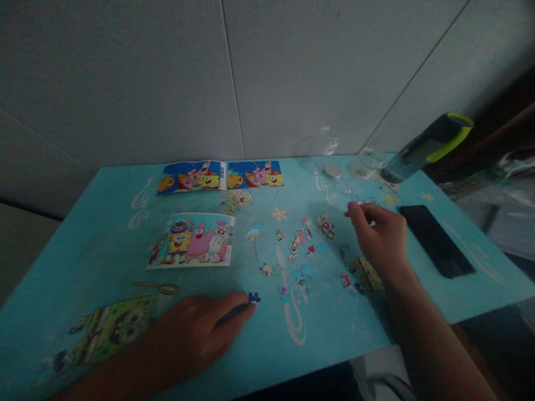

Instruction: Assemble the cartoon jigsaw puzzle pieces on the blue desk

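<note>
left hand (pixel 204 328) pinching a small blue knobbed jigsaw piece (pixel 253 298); right hand (pixel 382 234), fingers curled, grip indiscernible, between loose multicoloured jigsaw pieces (pixel 325 225) and a flat black rectangular slab (pixel 437 240).

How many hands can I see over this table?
2: the left hand pinches a blue puzzle piece toward the front; the right hand is beside the flat dark object.

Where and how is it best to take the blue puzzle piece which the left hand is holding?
The blue puzzle piece is probably best pinched lightly by its free right edge, coming from the right. The left hand grips it from the left, while its right end and far-side knobs stick out of that pinch.
</note>
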{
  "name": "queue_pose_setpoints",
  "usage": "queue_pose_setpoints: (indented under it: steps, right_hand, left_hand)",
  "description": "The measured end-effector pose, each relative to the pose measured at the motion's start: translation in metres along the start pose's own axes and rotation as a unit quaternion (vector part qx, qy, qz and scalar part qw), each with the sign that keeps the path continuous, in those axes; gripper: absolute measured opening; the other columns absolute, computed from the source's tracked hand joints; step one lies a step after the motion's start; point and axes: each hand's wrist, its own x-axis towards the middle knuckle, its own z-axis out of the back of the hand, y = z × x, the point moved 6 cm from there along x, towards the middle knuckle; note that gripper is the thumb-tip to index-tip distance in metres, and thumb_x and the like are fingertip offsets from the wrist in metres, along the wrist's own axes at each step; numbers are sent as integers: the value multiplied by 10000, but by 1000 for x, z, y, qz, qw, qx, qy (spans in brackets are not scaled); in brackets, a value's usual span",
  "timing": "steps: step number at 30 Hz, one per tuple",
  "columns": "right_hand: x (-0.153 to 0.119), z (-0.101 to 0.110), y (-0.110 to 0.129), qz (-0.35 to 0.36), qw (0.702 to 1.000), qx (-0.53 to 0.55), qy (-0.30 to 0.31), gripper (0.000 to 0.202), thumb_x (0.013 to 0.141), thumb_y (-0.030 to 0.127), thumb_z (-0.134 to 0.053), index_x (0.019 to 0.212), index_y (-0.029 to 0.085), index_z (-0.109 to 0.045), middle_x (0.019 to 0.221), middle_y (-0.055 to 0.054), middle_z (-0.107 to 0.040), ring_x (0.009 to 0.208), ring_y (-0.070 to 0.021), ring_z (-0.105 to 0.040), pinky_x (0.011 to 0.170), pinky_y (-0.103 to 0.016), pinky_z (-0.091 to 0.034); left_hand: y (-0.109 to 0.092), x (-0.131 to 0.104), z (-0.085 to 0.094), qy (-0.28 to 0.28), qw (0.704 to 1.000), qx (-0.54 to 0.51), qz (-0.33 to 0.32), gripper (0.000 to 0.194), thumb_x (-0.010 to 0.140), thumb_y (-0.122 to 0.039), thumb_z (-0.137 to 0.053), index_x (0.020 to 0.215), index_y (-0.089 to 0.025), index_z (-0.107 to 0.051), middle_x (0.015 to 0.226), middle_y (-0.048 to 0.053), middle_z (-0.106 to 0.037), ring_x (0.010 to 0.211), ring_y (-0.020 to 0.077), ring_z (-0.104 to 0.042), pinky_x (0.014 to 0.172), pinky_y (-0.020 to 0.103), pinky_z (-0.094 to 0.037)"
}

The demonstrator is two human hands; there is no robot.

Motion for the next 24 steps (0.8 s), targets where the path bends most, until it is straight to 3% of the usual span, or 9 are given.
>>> queue_pose_setpoints:
  steps: [16,24]
  right_hand:
    - [-2,-6,2,27,999,2,20,341,950,433,-624,732,192,-725,610,12,-589,556,-132,-512,583,-297,-383]
    - [-9,-18,19,116,989,1,96,307,955,369,-633,701,198,-650,635,17,-594,577,-127,-523,602,-286,-390]
  left_hand:
    - [-2,5,4,9,1000,-13,-1,333,1014,-128,-448,1301,-157,-615,1415,82,-607,799,131,-688,670,318,-551]
    - [-2,9,8,-2,1000,-11,-7,332,1012,-119,-421,1271,-142,-626,1384,80,-633,752,123,-680,632,314,-536]
